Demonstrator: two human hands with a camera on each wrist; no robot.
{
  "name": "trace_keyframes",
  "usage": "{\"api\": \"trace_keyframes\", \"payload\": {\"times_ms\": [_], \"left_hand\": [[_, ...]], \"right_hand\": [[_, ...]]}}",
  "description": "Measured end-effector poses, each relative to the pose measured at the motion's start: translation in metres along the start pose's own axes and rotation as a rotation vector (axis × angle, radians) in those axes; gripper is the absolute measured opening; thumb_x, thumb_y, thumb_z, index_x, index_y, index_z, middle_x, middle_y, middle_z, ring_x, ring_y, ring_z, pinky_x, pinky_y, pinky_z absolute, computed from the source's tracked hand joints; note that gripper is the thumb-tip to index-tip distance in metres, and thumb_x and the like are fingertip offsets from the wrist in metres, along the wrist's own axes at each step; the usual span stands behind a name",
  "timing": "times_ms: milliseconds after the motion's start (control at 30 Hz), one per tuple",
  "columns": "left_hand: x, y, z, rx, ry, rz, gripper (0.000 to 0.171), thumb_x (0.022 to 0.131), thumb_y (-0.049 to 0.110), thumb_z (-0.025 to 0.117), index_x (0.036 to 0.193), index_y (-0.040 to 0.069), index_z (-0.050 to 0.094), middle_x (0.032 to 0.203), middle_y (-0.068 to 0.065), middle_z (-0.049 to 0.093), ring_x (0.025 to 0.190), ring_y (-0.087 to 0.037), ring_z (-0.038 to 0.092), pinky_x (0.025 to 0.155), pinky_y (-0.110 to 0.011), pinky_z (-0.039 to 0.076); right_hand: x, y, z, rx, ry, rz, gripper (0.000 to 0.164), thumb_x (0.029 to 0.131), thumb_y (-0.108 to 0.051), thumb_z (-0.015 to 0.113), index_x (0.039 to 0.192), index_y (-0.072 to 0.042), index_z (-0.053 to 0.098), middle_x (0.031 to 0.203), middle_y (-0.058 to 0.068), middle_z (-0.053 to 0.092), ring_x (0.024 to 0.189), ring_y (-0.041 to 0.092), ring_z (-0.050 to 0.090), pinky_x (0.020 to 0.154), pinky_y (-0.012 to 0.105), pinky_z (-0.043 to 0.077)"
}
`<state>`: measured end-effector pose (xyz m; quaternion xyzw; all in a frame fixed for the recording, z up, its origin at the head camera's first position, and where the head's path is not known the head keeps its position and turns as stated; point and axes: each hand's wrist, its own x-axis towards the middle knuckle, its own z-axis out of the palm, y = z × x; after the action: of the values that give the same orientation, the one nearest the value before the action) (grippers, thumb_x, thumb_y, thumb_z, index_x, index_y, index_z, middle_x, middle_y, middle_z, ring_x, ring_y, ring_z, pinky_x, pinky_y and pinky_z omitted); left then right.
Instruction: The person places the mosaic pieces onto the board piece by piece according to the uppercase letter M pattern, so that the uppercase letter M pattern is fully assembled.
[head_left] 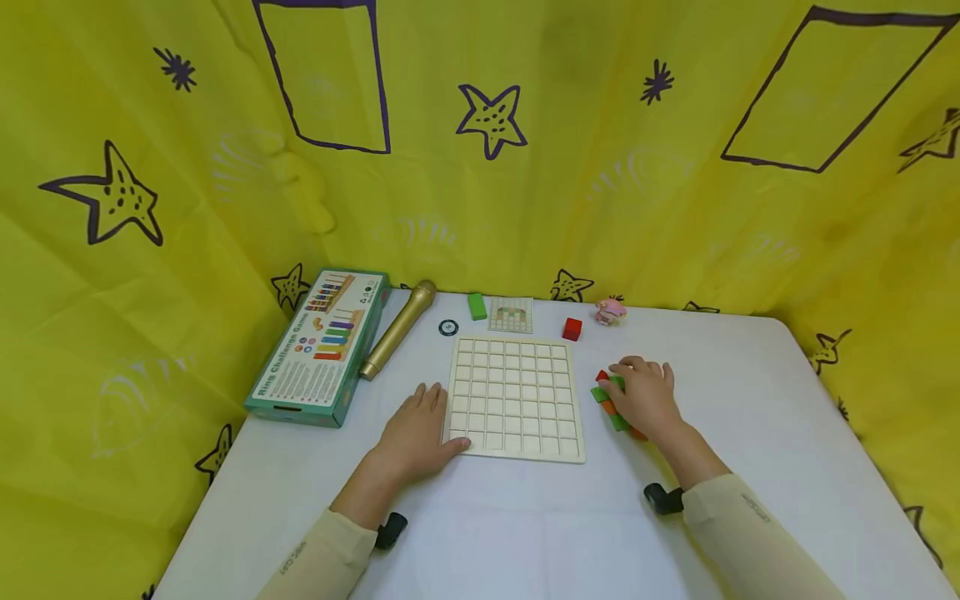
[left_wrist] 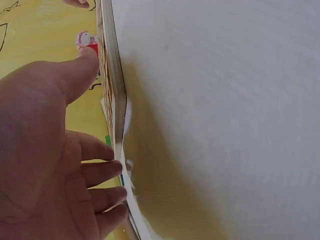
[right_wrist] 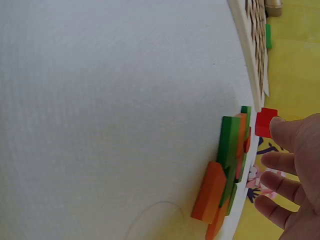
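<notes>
A square cream board with a grid of shallow cells lies on the white table. My left hand rests along its left side with the fingers extended, the thumb at the near left corner. To the right of the board, my right hand reaches over a loose cluster of small blocks, partly hiding them. Among them are a green block, an orange block and a small red block. In the right wrist view its fingers are slightly bent, with no block between them and the thumb.
Behind the board lie a patterned card, a lone green block, a red cube, a round dark chip and a pink figurine. A gold microphone and a Ring Challenge Game box lie left. Yellow curtains surround the table.
</notes>
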<state>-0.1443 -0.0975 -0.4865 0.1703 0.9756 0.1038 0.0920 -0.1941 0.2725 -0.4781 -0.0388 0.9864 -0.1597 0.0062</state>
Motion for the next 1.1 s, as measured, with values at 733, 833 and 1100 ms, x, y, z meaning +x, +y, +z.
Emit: {"api": "trace_keyframes", "payload": {"times_ms": [733,833,1100], "left_hand": [[0.0,0.001,0.0,0.016,-0.076,0.007,0.092,0.094,0.058,0.062,0.151,-0.01,0.035,0.159,-0.026,0.029,0.147,-0.045,0.024,0.117,-0.048,0.029],[0.0,0.001,0.0,0.019,-0.08,0.006,0.092,0.094,0.058,0.061,0.151,-0.01,0.035,0.159,-0.026,0.028,0.147,-0.045,0.023,0.118,-0.047,0.029],[0.0,0.003,-0.002,0.022,-0.092,-0.009,0.093,0.094,0.058,0.061,0.152,-0.009,0.033,0.16,-0.025,0.027,0.148,-0.044,0.021,0.118,-0.047,0.028]], "right_hand": [[0.027,-0.004,0.016,0.008,-0.04,0.085,0.034,0.095,-0.023,0.072,0.112,0.006,0.066,0.116,0.027,0.057,0.108,0.047,0.049,0.107,0.068,0.024],[0.029,-0.004,0.015,0.049,-0.05,0.091,0.034,0.094,-0.021,0.073,0.113,0.005,0.065,0.109,0.024,0.061,0.104,0.044,0.05,0.105,0.066,0.026],[0.029,0.0,0.015,0.13,-0.003,0.023,0.025,0.093,-0.016,0.074,0.112,-0.001,0.067,0.102,0.017,0.069,0.096,0.038,0.053,0.097,0.06,0.03]]}}
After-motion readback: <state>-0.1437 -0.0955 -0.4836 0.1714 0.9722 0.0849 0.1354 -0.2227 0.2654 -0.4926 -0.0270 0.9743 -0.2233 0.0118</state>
